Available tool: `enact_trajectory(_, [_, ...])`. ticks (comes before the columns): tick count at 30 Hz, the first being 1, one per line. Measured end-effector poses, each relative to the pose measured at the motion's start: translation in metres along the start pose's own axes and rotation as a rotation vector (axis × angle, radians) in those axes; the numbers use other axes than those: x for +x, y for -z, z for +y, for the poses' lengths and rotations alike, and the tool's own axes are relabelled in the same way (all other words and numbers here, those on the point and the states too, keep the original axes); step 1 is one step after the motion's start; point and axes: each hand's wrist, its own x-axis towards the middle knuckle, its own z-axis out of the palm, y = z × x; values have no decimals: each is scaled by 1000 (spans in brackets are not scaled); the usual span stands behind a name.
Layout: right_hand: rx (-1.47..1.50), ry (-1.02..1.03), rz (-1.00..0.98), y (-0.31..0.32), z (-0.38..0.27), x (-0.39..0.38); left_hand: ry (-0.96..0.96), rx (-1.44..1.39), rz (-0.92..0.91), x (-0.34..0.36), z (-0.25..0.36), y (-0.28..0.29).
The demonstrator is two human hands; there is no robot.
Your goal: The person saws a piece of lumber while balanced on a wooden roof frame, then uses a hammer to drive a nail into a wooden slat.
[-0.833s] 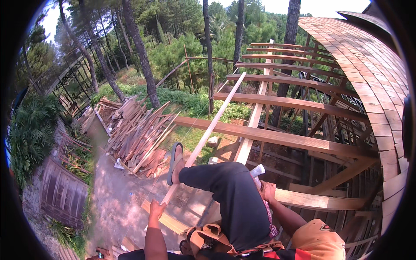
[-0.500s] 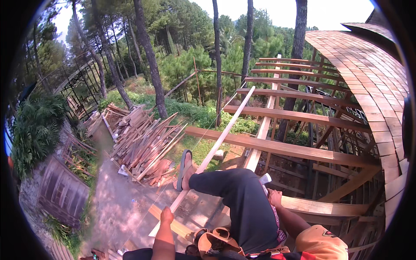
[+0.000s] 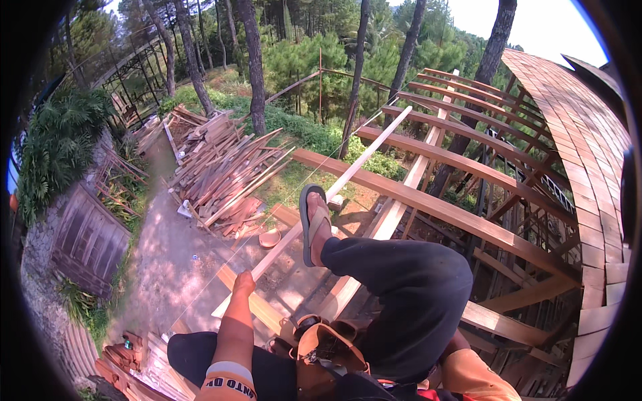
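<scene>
My left hand point(image 3: 244, 283) is closed around the near part of a long, pale wooden batten point(image 3: 369, 154). The batten slants away from me across the rafters, and its near end sticks out below my hand. My sandalled foot point(image 3: 315, 226) rests against the batten, my leg bent at the knee. Behind that raised leg my right hand is hidden; only the orange right sleeve point(image 3: 476, 374) and a little of the arm show. A brown leather tool pouch point(image 3: 326, 349) sits at my waist.
Roof rafters point(image 3: 461, 212) jut out to the left, high above the ground, joined by a pale crossing beam point(image 3: 409, 194). A shingled roof point(image 3: 568, 127) curves along the right. A thin string point(image 3: 267, 220) runs past the rafter ends. Below lies a timber pile point(image 3: 224, 167).
My raised foot and knee have shifted, the foot moving right and higher along the batten. My right hand has gone out of sight behind the leg. The view has tilted downward.
</scene>
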Motion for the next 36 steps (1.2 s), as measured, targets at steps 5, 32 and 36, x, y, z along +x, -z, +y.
enact_trajectory(5, [-17, -11, 3, 9, -9, -8, 35, -30, -118, -3, 17, 5])
enact_trajectory(32, [5, 37, 0, 17, -46, -14, -253, -150, 263, -24, 74, 19])
enact_trajectory(36, [27, 40, 10, 22, -45, -12, -319, -118, 376, -43, 87, 29])
